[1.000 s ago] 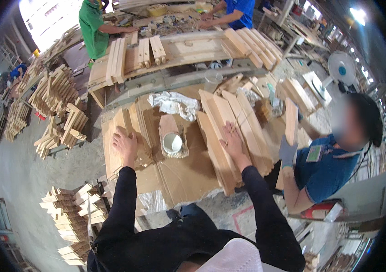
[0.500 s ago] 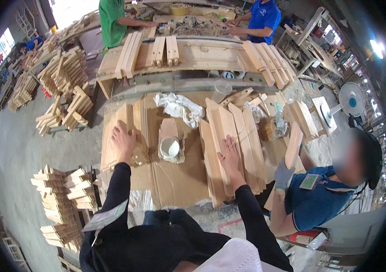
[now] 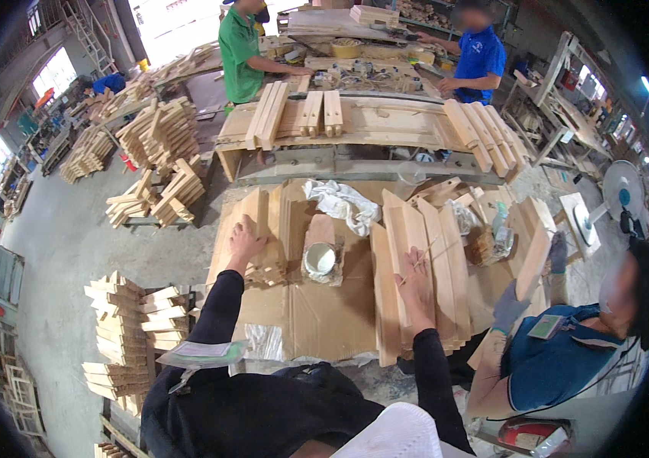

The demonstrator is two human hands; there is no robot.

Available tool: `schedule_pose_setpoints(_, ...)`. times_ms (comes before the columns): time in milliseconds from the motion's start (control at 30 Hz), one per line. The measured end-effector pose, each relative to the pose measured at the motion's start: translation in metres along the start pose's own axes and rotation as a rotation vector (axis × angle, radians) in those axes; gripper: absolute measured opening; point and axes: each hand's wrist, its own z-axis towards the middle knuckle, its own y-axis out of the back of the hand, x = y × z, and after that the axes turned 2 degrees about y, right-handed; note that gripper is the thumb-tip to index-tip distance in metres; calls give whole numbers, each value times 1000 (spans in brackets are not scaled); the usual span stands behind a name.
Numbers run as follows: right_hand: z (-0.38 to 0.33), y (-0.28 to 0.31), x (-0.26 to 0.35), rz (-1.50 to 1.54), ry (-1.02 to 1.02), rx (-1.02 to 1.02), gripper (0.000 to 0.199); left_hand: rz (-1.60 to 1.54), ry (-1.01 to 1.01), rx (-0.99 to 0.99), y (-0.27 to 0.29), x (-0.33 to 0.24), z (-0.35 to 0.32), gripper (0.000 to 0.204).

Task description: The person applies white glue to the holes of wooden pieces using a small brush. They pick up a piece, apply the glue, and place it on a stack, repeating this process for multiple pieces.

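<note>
My left hand (image 3: 248, 241) lies on top of the light wooden boards (image 3: 252, 204) at the left of the cardboard-covered table, its fingers apart. My right hand (image 3: 416, 281) rests on the row of long wooden boards (image 3: 448, 278) to the right. A thin stick (image 3: 433, 250) is tucked among its fingers, which reach forward over the wood. Between both hands stands a white cup (image 3: 320, 259) with pale stuff in it, on a small wooden piece. Behind that cup a crumpled white cloth (image 3: 342, 204) lies on the cardboard (image 3: 332, 317).
At my right a co-worker in a blue shirt (image 3: 561, 366) holds a wooden board (image 3: 536, 262) in gloved hands. A bench (image 3: 385, 126) with wooden parts crosses ahead, two people beyond it. Stacked wood (image 3: 118, 336) stands at left; a fan (image 3: 620, 191) is far right.
The view has shifted, so the scene sits further right and lower. Both my hands stay on the boards. The co-worker's second gloved hand now shows at the held board.
</note>
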Motion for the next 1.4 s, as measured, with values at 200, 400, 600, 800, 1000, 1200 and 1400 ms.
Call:
schedule_pose_setpoints(200, 2, 0, -3, -35, 45, 1, 68, -13, 2, -97, -19, 13, -43, 95)
schedule_pose_setpoints(400, 2, 2, -9, 27, 58, -29, 66, -3, -34, -172, -28, 15, -87, 84)
schedule_pose_setpoints(600, 2, 0, -8, 13, 64, -45, 68, 40, -95, -235, -36, 27, -96, 84)
schedule_pose_setpoints(800, 1, -13, -15, 30, 75, -102, 65, 38, -107, -30, -15, 29, -107, 93)
schedule_pose_setpoints(1000, 1, -8, -9, 36, 50, -95, 63, 138, -192, -156, -28, 42, -109, 103)
schedule_pose_setpoints(1200, 4, -4, -8, 80, 25, -69, 62, 128, -203, -209, -36, 47, -109, 114)
schedule_pose_setpoints(1400, 1, -2, -11, 38, 45, -87, 59, 83, -170, -108, -20, 31, -118, 108)
